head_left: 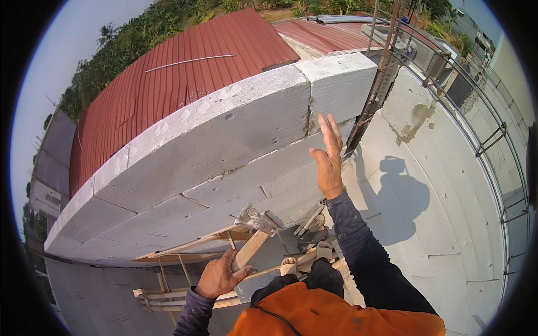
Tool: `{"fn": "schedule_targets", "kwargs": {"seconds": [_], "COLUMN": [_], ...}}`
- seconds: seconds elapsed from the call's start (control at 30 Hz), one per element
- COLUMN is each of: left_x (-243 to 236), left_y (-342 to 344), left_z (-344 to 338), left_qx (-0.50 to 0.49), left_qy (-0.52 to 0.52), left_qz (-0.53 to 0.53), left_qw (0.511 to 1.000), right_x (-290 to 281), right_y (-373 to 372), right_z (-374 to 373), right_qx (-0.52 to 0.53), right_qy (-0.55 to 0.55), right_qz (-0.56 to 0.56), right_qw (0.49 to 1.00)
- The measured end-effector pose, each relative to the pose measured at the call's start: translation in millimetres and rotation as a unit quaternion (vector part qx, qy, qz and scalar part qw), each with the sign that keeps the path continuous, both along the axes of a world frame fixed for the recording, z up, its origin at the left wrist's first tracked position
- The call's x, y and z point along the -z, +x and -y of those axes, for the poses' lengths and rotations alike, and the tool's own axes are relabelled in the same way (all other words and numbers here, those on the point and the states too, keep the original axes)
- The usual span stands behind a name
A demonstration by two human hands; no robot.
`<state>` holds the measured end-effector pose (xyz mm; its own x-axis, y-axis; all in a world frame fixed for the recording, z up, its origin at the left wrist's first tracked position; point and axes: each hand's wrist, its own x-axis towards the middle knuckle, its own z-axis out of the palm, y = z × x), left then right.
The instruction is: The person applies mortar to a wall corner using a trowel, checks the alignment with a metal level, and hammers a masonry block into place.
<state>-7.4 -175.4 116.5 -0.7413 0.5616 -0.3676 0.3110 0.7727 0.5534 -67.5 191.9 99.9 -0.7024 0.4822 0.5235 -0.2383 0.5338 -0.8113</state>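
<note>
My left hand (217, 276) grips the wooden handle of a mortar-caked trowel (255, 219), its blade pointing up toward the face of a grey block wall (213, 151). My right hand (328, 158) is raised with flat, spread fingers, close to the wall near the vertical joint between two top blocks (310, 95). It holds nothing. I wear dark long sleeves and an orange garment. My sandalled feet (305, 259) stand on a wooden scaffold (185, 246) below.
A rusty rebar column (378, 78) rises at the wall's right end. Rebar railings (493, 140) line the concrete floor (443, 213) on the right. A red corrugated roof (185, 61) and trees lie beyond the wall.
</note>
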Motion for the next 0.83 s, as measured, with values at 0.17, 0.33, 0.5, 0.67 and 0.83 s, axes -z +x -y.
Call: {"fn": "schedule_targets", "kwargs": {"seconds": [0.17,0.33,0.5,0.67,0.83], "left_x": [16,28,34,36,40], "left_y": [17,29,34,31,31], "left_z": [23,37,40,33,34], "left_qx": [-0.028,-0.057,-0.097,-0.087,-0.053], "left_qy": [-0.007,-0.054,-0.062,-0.061,-0.08], "left_qz": [-0.001,0.033,0.061,0.067,0.053], "left_qw": [1.0,0.996,0.991,0.992,0.994], "right_x": [23,43,47,15,53], "right_y": [-52,-64,-54,-70,-66], "right_z": [1,15,17,8,8], "right_qx": [0.103,0.179,0.203,0.219,0.238], "right_qy": [0.127,0.211,0.221,0.23,0.235], "right_qz": [-0.003,0.055,0.044,0.003,0.066], "right_qw": [0.987,0.96,0.953,0.948,0.94]}}
